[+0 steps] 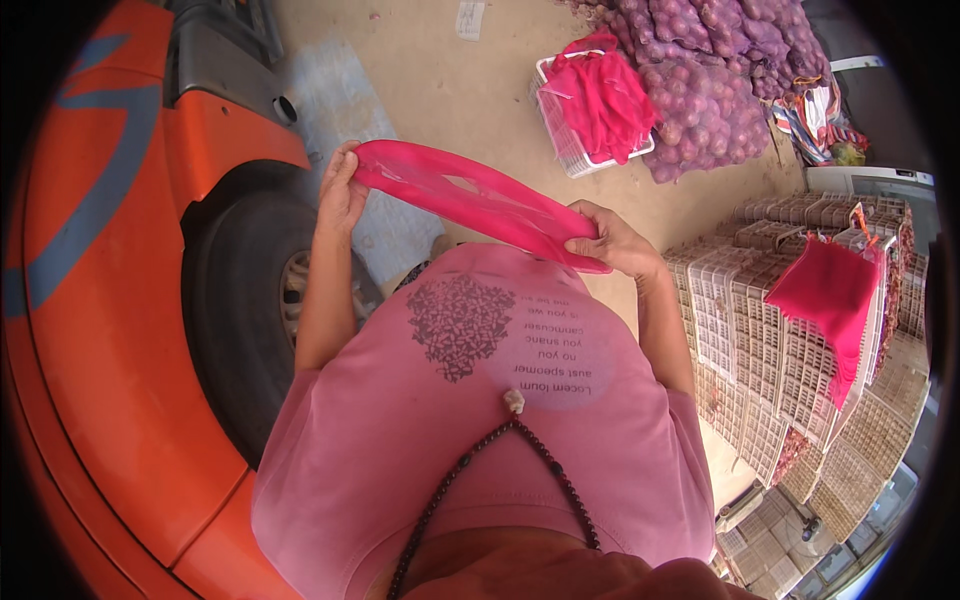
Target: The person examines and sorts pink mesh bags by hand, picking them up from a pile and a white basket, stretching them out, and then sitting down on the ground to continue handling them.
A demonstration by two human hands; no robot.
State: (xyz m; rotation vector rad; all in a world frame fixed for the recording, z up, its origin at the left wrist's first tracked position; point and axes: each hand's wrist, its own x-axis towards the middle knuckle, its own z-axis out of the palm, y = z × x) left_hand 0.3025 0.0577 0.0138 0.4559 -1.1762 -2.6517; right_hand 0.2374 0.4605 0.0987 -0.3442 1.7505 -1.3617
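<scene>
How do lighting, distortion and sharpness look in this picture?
Head view: light is soft, with the tyre looking dark; the crate stack bends near the black rim; the pink net bag, left hand and right hand look fairly sharp, without obvious motion blur.

Onion sacks (705,118) and stacked crates (728,318) show a produce depot.

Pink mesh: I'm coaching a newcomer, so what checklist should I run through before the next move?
1. Left hand grips one end of the pink mesh: ok.
2. Right hand grips the opposite end: ok.
3. A hand free for something else: not ok, both hold the mesh.
4. Beaded necklace apart from the mesh: ok.
5. Mesh free of small tears: cannot tell.
6. White basket stocked with more pink mesh: ok.
</scene>
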